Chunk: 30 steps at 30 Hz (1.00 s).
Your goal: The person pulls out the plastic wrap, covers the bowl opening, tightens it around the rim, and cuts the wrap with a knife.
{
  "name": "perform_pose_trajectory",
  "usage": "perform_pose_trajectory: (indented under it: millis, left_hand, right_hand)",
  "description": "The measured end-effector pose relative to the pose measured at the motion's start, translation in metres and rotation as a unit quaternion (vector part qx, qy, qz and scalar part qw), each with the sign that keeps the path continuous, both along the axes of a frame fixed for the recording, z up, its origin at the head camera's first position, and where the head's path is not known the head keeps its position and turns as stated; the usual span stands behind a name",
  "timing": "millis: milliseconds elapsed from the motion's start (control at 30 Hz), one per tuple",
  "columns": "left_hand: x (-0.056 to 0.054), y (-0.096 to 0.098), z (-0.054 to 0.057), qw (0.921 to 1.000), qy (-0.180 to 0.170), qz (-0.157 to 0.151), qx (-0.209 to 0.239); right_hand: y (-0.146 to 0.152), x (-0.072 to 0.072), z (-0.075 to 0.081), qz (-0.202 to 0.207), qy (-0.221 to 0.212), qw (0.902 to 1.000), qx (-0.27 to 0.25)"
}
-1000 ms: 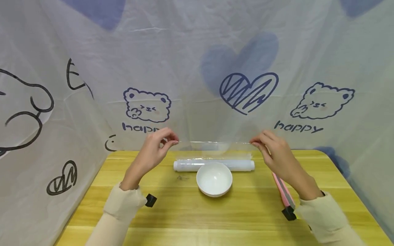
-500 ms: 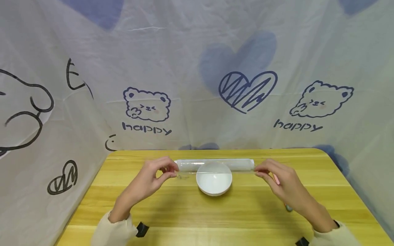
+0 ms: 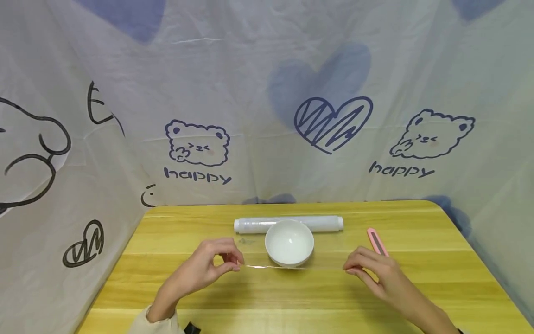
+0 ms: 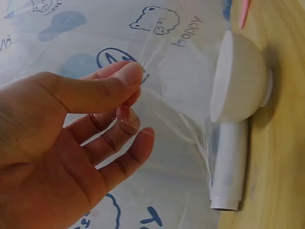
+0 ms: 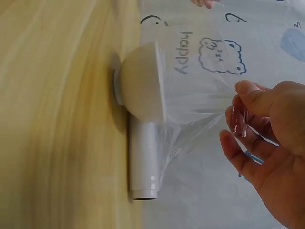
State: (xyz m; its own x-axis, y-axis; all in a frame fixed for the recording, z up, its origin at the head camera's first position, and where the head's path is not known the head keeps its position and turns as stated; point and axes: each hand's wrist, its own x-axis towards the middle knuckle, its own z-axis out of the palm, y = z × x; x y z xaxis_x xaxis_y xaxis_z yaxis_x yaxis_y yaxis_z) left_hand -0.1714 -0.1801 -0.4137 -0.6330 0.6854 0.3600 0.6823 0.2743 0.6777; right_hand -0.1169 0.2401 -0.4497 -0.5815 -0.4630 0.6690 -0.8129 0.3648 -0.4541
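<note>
A clear sheet of cling film (image 4: 183, 107) stretches from its white roll (image 3: 329, 224) over the bowl toward both hands. My left hand (image 3: 200, 271) pinches one front corner between thumb and index finger, its other fingers loosely bent in the left wrist view. At the opposite corner my right hand (image 3: 381, 276) pinches the film the same way, and a crumpled bit shows by its fingertips. Between the hands the film's front edge runs nearly level, just before the bowl. The white bowl (image 3: 289, 243) stands upright in front of the roll, hiding part of it.
To the right on the wooden table (image 3: 267, 311) lies a slim pink utility knife (image 3: 377, 242) with a grey strip, partly near my right hand. A pale cloth (image 3: 258, 93) printed with hearts and bears hangs behind the table and along its sides.
Both hands have come down and toward me from behind the roll, drawing the film's edge over the bowl to its near side. Bowl and roll stay in place.
</note>
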Motion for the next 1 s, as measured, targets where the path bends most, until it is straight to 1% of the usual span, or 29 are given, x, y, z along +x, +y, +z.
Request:
perform_pose_trajectory:
  millis: [33, 133, 233, 300, 367, 433, 533, 667, 767, 867, 1000]
  left_hand:
    - [0.001, 0.000, -0.002, 1.0000, -0.004, -0.002, -0.006]
    - [0.004, 0.000, -0.011, 0.9994, -0.020, -0.007, -0.028]
    - [0.007, 0.001, -0.019, 0.9972, -0.043, -0.008, -0.062]
    - [0.008, 0.003, -0.024, 0.9949, -0.048, -0.007, -0.089]
    - [0.009, 0.006, -0.029, 0.9923, -0.039, -0.008, -0.117]
    - [0.009, 0.009, -0.033, 0.9898, -0.022, -0.009, -0.140]
    - [0.009, 0.014, -0.039, 0.9871, 0.011, -0.013, -0.159]
    - [0.008, 0.019, -0.049, 0.9828, 0.044, -0.014, -0.179]
    - [0.006, 0.024, -0.057, 0.9789, 0.057, 0.003, -0.196]
    - [0.003, 0.029, -0.063, 0.9732, 0.067, 0.037, -0.217]
    - [-0.001, 0.038, -0.069, 0.9594, 0.093, 0.082, -0.253]
  right_hand:
    - [0.000, 0.000, -0.003, 0.005, 0.006, 1.0000, 0.000]
    - [-0.002, 0.003, -0.014, 0.023, 0.002, 0.9997, 0.000]
    - [-0.004, 0.005, -0.024, 0.045, -0.011, 0.9989, 0.007]
    - [-0.004, 0.006, -0.029, 0.050, -0.027, 0.9982, 0.019]
    - [-0.005, 0.005, -0.034, 0.048, -0.031, 0.9976, 0.039]
    - [-0.005, 0.003, -0.038, 0.042, -0.022, 0.9971, 0.059]
    - [-0.006, 0.001, -0.043, 0.034, -0.013, 0.9956, 0.086]
    - [-0.006, 0.000, -0.047, 0.023, -0.022, 0.9935, 0.110]
    - [-0.008, -0.002, -0.048, 0.005, -0.033, 0.9904, 0.134]
    - [-0.011, -0.005, -0.048, -0.016, -0.046, 0.9840, 0.172]
    - [-0.016, -0.012, -0.048, -0.043, -0.062, 0.9696, 0.233]
